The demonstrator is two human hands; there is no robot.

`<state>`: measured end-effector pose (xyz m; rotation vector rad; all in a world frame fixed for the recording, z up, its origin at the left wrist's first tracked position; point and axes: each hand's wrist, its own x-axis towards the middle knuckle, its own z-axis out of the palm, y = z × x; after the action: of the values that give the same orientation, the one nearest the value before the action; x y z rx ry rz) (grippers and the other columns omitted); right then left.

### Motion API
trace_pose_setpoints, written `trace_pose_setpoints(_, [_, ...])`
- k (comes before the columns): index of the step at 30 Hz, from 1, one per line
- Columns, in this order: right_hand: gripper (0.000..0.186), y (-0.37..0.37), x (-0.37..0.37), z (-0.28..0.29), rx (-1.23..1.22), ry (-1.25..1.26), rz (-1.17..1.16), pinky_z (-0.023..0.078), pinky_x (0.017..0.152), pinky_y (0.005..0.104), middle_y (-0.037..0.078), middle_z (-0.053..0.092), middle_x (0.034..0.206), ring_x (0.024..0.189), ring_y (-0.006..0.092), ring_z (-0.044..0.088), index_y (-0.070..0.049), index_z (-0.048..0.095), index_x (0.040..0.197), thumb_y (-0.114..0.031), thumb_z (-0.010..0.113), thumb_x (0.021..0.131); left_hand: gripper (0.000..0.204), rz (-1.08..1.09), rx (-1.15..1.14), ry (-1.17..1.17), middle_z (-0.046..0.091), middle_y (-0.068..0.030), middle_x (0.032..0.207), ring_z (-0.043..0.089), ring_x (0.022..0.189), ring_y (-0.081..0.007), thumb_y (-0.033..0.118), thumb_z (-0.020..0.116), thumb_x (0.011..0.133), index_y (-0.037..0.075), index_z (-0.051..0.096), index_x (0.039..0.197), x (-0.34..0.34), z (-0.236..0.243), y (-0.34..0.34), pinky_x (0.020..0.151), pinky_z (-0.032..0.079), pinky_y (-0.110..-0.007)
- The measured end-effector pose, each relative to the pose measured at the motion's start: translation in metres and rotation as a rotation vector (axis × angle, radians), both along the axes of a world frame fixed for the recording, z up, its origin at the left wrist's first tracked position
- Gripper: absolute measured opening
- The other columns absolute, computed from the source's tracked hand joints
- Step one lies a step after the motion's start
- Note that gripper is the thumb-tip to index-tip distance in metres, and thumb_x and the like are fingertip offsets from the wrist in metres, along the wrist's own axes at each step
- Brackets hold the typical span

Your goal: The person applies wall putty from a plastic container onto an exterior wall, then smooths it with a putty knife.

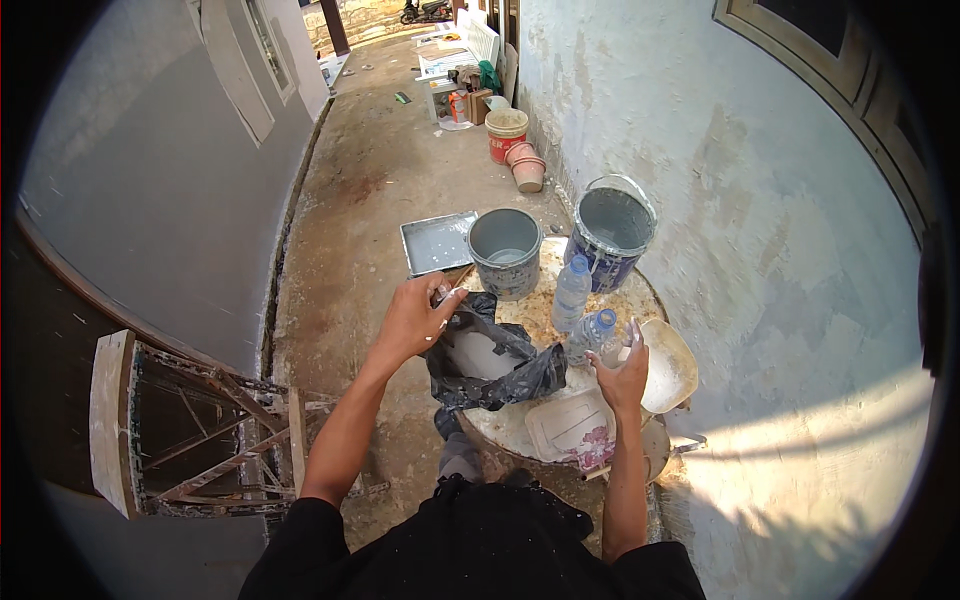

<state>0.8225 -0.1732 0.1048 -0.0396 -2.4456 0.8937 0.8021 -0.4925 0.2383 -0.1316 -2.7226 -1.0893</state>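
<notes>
You are gripping the black plastic bag point(490, 365) by its upper edge with your left hand point(415, 318), holding it over the near left of the round desk point(640, 300). Your right hand point(625, 375) is spreading open, touching nothing, beside a lying clear bottle point(592, 335). Farther off, a grey bucket point(505, 252) and blue bucket point(610, 235) are standing.

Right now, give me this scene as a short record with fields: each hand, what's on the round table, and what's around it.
Left hand: gripping the top of a black plastic bag
Right hand: open, touching a tilted clear bottle
Round table: grey bucket, blue bucket, upright clear bottle, white lid
Ground beyond: grey paint tray
Person's left: wooden frame
</notes>
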Motion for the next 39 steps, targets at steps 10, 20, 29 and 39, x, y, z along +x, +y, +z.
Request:
trace_pose_setpoints(10, [0.045,-0.037,0.105,-0.064,-0.499,-0.212,-0.021,0.046,0.083,0.0411,0.021,0.060,0.103,0.088,0.0353,0.063,0.006,0.050,0.116,-0.005,0.068,0.077,0.031,0.012,0.426,0.113,0.039,0.0073,0.059,0.032,0.057,-0.0030,0.021,0.064,0.090,0.004,0.051,0.068,0.009,0.021,0.028,0.048,0.025,-0.025])
trace_pose_setpoints(20, [0.057,-0.046,0.121,-0.104,-0.310,-0.423,0.527,0.043,0.096,0.0384,0.017,0.059,0.121,0.111,0.0291,0.056,0.000,0.055,0.121,-0.025,0.078,0.074,0.031,-0.057,0.603,0.170,0.040,0.0087,0.062,0.031,0.058,-0.0015,0.022,0.061,0.092,0.005,0.051,0.068,0.032,0.049,0.056,0.050,0.022,-0.024])
trace_pose_setpoints(29, [0.097,-0.055,0.093,-0.109,-1.070,-0.389,0.340,0.040,0.101,0.0349,0.011,0.047,0.133,0.115,0.0220,0.050,0.001,0.026,0.140,-0.008,0.085,0.063,0.029,-0.193,0.840,0.104,0.051,0.0024,0.066,0.046,0.054,-0.0037,0.024,0.062,0.092,0.008,0.052,0.070,0.058,0.123,0.106,0.048,0.043,-0.021])
trace_pose_setpoints(39, [0.070,-0.055,0.060,-0.124,-2.221,-0.087,0.580,0.025,0.112,0.0451,0.007,0.040,0.144,0.132,0.0287,0.037,-0.015,0.037,0.141,-0.063,0.035,0.089,0.018,-0.488,0.851,0.107,0.046,0.0082,0.063,0.039,0.050,0.0009,0.027,0.058,0.094,0.011,0.054,0.085,0.057,0.176,0.188,0.045,0.031,-0.017])
